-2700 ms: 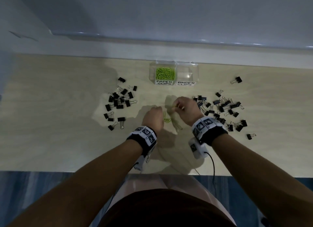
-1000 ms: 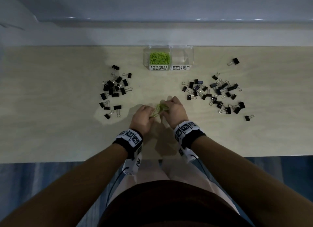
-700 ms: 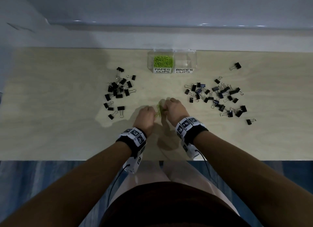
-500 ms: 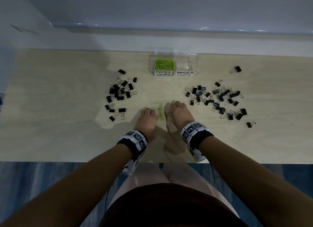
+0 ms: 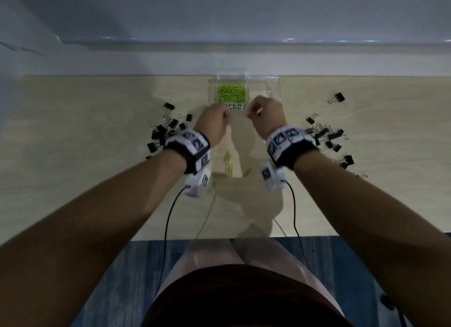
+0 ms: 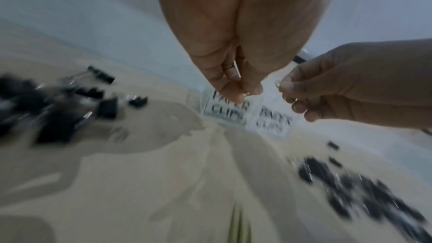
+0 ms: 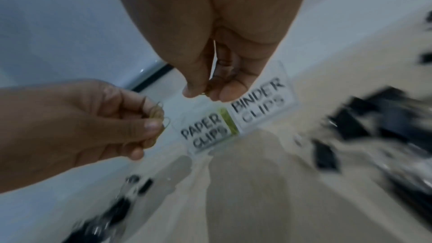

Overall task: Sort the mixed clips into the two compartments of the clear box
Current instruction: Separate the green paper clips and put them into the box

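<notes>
Both hands have risen from the pale wooden bench [image 5: 73, 180] toward the clear plastic two-compartment box [image 5: 274, 82]. From the head camera, green paper clips [image 5: 231, 93] fill its left compartment; a few lie loose behind the wrists, with black binder clips [image 5: 166, 131] piled on both sides. Left wrist camera: the left hand [image 6: 233, 58] pinches clips at its fingertips, blurred. Right wrist camera: the right hand [image 7: 219, 62] pinches clips above the "BINDER CLIPS" label.
</notes>
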`<control>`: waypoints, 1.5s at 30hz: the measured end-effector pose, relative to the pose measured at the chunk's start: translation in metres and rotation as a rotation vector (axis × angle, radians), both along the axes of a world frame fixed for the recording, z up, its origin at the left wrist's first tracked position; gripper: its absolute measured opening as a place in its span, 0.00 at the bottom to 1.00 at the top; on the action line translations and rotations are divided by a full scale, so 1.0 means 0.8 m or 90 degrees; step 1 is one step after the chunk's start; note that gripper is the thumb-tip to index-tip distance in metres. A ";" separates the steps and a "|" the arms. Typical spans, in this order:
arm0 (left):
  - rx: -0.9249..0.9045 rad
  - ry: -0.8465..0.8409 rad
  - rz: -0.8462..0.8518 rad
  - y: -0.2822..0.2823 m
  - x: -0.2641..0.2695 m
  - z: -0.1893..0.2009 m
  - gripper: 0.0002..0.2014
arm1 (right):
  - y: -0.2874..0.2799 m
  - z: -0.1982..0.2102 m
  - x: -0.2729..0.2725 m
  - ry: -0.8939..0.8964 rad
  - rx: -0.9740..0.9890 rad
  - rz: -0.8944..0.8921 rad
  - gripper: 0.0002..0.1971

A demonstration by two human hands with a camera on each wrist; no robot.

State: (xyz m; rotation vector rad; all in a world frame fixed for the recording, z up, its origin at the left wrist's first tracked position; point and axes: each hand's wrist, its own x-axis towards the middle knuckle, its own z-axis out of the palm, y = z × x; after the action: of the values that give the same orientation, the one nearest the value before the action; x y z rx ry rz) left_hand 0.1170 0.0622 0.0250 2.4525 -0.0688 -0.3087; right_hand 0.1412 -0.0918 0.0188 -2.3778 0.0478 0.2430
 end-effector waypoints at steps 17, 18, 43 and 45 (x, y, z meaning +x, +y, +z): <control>0.120 0.172 -0.145 0.041 -0.096 -0.035 0.05 | -0.055 -0.028 -0.082 0.211 -0.187 0.382 0.06; 0.120 0.193 -0.137 0.043 -0.110 -0.043 0.06 | -0.053 -0.032 -0.092 0.196 -0.189 0.415 0.07; 0.056 0.188 0.036 0.006 -0.047 -0.043 0.05 | -0.006 -0.060 -0.125 -0.289 -0.102 0.619 0.11; 0.091 0.203 0.026 -0.002 -0.049 -0.049 0.05 | -0.014 -0.063 -0.130 -0.229 -0.071 0.574 0.17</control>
State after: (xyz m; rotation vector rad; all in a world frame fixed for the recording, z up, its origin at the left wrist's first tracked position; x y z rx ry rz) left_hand 0.0774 0.0602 -0.0139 2.5089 0.1450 -0.7028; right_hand 0.0374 -0.1030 -0.0316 -2.3604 -1.2140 0.2224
